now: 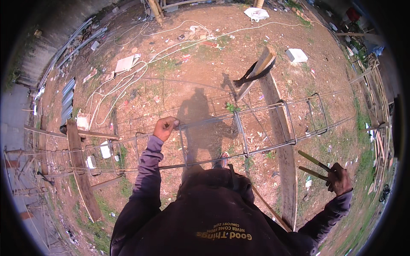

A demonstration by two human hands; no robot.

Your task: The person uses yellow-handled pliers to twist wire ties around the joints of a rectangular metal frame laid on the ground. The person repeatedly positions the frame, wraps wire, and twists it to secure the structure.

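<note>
Outdoors, on bare dirt, a long cage of steel bars (213,136) is laid across 2 wooden planks; the left plank (81,170) is seen under its far end, where the square hoops sit close together. Moving right, the left hand (165,127) is closed around the upper bar of the cage, just beside 1 of the hoops (183,145). Further right, the hoops are spaced wider, and the cage is carried by the right plank (284,153). At the far right, well apart from the cage, a pair of pincers (314,167) with its handles spread is held in the right hand (340,179), gripped tight at the head end. The step in hand is judged to be the steadying of the cage before a hoop is tied. For the next move, the pincers would need to be brought across to the joint beside the left hand, with the bar kept firmly held.
</note>
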